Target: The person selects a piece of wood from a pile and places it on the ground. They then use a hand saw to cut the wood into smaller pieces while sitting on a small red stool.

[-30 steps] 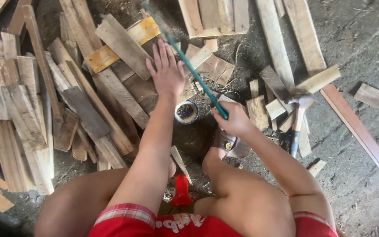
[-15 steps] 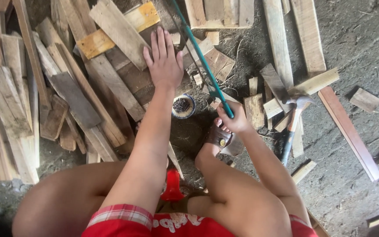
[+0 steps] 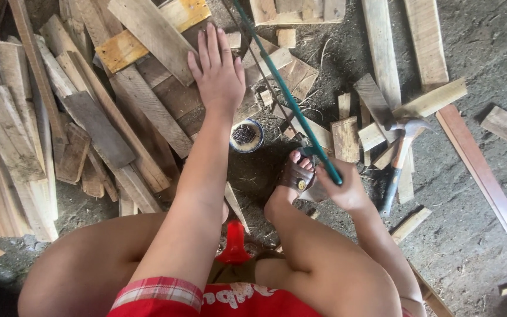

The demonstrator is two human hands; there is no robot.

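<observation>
Our left hand [image 3: 218, 76] has slid further up the plank pile [image 3: 148, 117], fingers spread flat and released. Our right hand [image 3: 344, 191] stays clenched on the green-framed saw [image 3: 289, 100], now drawn nearer our sandalled foot [image 3: 294, 176], beside the nail tin [image 3: 246, 136].

Dusty dirt floor [image 3: 476, 53], daylit

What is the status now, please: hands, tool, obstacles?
Left hand flat on wooden planks. Right hand grips green saw. Nail tin and hammer close by.
</observation>
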